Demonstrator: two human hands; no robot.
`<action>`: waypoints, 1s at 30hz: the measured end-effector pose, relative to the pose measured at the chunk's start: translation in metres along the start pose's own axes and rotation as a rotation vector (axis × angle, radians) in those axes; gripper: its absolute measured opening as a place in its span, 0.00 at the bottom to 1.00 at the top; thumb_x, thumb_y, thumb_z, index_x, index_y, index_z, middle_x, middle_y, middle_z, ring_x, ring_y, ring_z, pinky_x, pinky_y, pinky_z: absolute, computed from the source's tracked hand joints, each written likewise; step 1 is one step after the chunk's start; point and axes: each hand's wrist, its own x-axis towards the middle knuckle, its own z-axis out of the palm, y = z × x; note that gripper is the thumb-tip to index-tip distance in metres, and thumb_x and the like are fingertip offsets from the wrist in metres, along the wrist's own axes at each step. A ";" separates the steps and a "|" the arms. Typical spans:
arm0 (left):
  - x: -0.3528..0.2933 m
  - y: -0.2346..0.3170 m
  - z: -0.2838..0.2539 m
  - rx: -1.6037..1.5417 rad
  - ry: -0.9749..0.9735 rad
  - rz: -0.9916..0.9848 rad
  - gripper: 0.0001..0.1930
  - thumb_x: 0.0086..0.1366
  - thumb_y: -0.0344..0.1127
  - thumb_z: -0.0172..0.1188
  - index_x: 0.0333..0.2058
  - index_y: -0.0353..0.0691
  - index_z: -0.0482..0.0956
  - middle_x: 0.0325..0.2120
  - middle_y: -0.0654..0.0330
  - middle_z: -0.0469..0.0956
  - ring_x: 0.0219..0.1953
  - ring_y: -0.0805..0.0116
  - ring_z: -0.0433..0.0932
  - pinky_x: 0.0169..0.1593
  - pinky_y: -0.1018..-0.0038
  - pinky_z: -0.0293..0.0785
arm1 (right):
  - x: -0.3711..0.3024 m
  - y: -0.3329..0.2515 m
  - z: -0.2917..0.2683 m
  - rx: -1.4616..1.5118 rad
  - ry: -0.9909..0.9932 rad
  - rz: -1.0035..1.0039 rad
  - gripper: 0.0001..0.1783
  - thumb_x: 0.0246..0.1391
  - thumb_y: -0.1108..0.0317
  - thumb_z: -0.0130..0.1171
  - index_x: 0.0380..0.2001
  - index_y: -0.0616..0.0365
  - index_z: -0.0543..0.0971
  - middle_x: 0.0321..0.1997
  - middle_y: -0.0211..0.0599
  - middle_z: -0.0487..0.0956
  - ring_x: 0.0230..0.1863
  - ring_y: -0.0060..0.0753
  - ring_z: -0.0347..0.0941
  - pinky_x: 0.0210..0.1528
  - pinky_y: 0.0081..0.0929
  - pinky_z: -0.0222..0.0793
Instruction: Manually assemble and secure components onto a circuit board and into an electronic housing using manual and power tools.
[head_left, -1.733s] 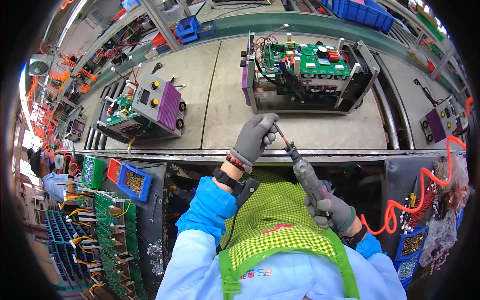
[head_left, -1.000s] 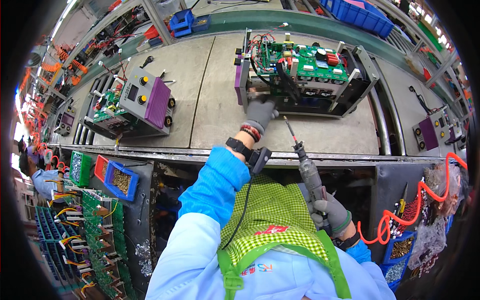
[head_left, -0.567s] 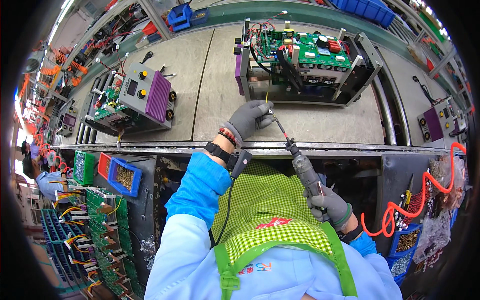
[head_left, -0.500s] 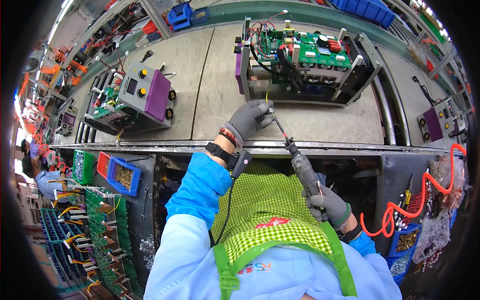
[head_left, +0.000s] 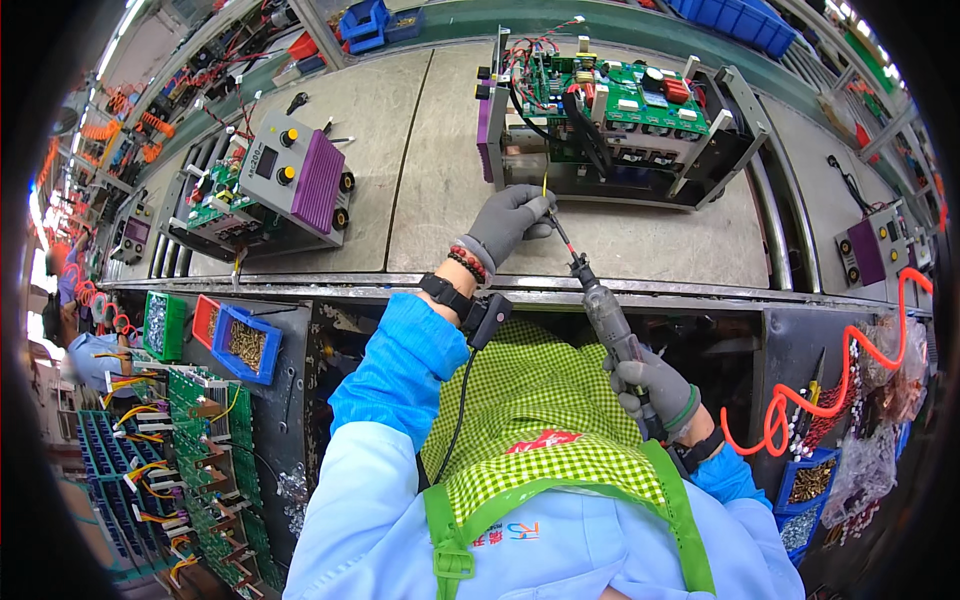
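Note:
My right hand (head_left: 658,390), in a grey glove, is wrapped round a dark power screwdriver (head_left: 612,318). Its long bit (head_left: 566,236) points up and left to the fingertips of my left hand (head_left: 506,222). That hand, gloved too, pinches the end of a thin yellow wire (head_left: 545,186) beside the bit's tip; the fingers hide the wire's end. Just beyond stands an uncovered machine (head_left: 600,187) with a purple front panel, lying open to show a green circuit board (head_left: 625,82) and bundled wires. The yellow wire runs up toward its lower front.
A second purple-and-grey machine (head_left: 290,185) stands to the left on the metal worktop (head_left: 430,150). Below it are a blue bin (head_left: 246,345) of screws and a green bin (head_left: 164,325). Green circuit boards (head_left: 205,450) stack at lower left. A red coiled hose (head_left: 800,395) hangs at right.
My left hand has shifted slightly up and right with the wire, and the screwdriver's bit has moved the same way. The small ring at the wire's end is now covered by my fingers.

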 end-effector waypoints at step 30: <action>0.032 -0.024 0.005 1.057 0.621 0.455 0.10 0.66 0.39 0.55 0.41 0.43 0.81 0.28 0.42 0.80 0.33 0.39 0.79 0.36 0.52 0.75 | 0.090 0.003 0.035 0.118 0.229 -0.177 0.21 0.58 0.50 0.63 0.43 0.55 0.72 0.26 0.26 0.71 0.18 0.14 0.67 0.18 0.16 0.65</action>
